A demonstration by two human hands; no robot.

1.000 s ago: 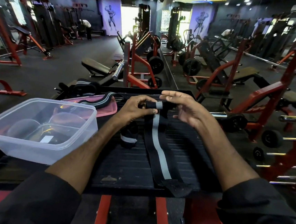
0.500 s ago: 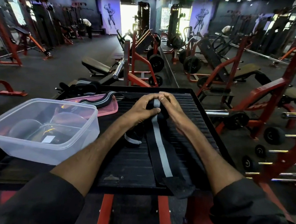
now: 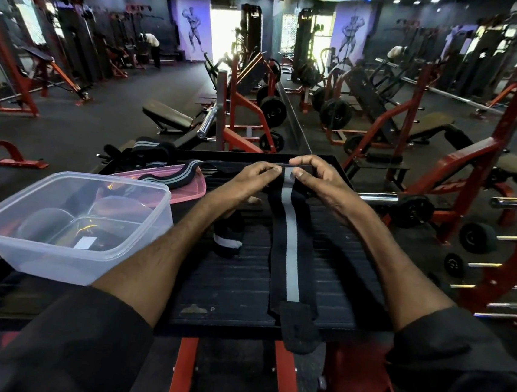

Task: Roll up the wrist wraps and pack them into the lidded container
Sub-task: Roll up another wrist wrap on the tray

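Head view: left hand [image 3: 249, 182] and right hand [image 3: 324, 183] in a pinch on wrist wrap [image 3: 288, 252] end, near platform [image 3: 235, 288] far edge.

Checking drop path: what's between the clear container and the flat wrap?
Head view: left forearm and a rolled wrap lie between container and flat wrap.

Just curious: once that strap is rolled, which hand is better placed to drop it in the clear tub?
Left hand, likely: the clear tub sits beside that forearm; the right hand, also pinching the strap, is farther.
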